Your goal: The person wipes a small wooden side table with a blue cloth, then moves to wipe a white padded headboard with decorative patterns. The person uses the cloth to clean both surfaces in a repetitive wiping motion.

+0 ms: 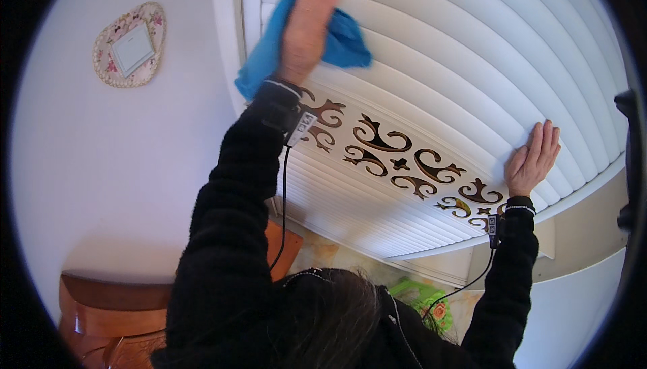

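My left hand (307,30) presses a blue cloth (349,40) against the upper part of a white slatted door (429,50), near its left edge. The hand is slightly blurred, and the cloth spreads out on both sides of it. Lower down on the right, my right hand (533,159) rests flat on the slats with nothing in it, close to the door's other edge. Between the two hands runs a band of scroll-shaped cutouts (389,141). Narrower-looking slats (364,202) continue below that band.
On the wall at left is a light switch (132,49) with a floral surround (157,17). Polished wooden furniture (116,316) stands at lower left. A green floral item (437,303) lies low on the marbled floor. Black cables (284,207) hang from devices on both wrists.
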The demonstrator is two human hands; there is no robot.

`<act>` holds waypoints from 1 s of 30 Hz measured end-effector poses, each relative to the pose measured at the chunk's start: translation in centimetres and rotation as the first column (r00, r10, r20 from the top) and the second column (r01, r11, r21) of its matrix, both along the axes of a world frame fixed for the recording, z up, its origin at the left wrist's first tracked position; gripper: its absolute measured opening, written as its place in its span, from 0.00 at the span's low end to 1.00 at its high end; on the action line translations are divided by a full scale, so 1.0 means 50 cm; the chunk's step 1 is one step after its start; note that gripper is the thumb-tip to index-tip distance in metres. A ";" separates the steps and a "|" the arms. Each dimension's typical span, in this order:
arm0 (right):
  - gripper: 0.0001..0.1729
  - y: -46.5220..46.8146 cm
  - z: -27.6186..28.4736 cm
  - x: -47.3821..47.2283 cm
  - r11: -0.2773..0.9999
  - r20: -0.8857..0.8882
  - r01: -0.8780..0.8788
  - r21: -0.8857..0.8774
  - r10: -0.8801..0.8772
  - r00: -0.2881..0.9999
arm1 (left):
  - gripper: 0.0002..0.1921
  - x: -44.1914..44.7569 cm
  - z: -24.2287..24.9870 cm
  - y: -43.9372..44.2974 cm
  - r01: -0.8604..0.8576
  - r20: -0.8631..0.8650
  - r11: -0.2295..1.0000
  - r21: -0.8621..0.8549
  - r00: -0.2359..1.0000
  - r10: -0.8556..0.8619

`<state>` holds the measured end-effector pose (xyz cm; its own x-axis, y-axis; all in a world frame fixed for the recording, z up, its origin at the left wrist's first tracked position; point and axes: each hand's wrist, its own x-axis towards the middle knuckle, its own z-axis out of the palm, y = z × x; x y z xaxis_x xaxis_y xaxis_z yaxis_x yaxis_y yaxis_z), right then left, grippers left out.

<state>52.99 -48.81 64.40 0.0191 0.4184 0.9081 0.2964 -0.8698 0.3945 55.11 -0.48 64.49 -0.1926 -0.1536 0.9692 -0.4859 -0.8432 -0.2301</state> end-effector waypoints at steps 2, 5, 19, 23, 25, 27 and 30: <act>0.30 0.003 0.000 -0.001 1.000 -0.021 0.012 0.025 -0.012 1.000 | 0.25 -0.014 -0.011 0.037 -0.048 0.001 0.983 -0.175 0.999 0.049; 0.30 0.006 0.002 -0.003 1.000 -0.006 -0.007 0.014 0.007 1.000 | 0.25 -0.027 -0.037 0.041 -0.101 -0.063 0.930 -0.353 0.994 0.084; 0.39 -0.010 0.004 -0.005 0.999 -0.091 -0.033 0.013 0.034 0.995 | 0.20 -0.030 -0.120 0.064 -0.172 -0.241 0.624 -0.763 0.970 -0.026; 0.35 -0.033 -0.006 -0.029 0.996 -0.247 -0.093 0.018 0.094 0.964 | 0.19 -0.035 -0.114 -0.093 -0.051 -0.200 0.709 -0.703 0.971 -0.128; 0.35 -0.073 -0.038 -0.070 0.991 -0.255 -0.098 0.086 0.117 0.960 | 0.19 -0.040 -0.110 -0.192 -0.016 -0.206 0.741 -0.671 0.964 -0.166; 0.35 -0.130 -0.073 -0.100 0.971 -0.271 -0.024 0.237 0.090 0.958 | 0.17 -0.049 -0.105 -0.291 -0.071 -0.227 0.847 -0.527 0.972 -0.060; 0.36 -0.225 -0.124 -0.131 0.865 -0.293 0.023 0.501 0.145 0.945 | 0.16 -0.070 -0.103 -0.431 -0.077 -0.220 0.968 -0.240 0.975 0.023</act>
<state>46.46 -60.04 58.20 0.3233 -0.0713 0.9436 0.3890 -0.8990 -0.2013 51.63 -22.02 59.35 0.0252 0.0906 0.9956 -0.4565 -0.8850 0.0921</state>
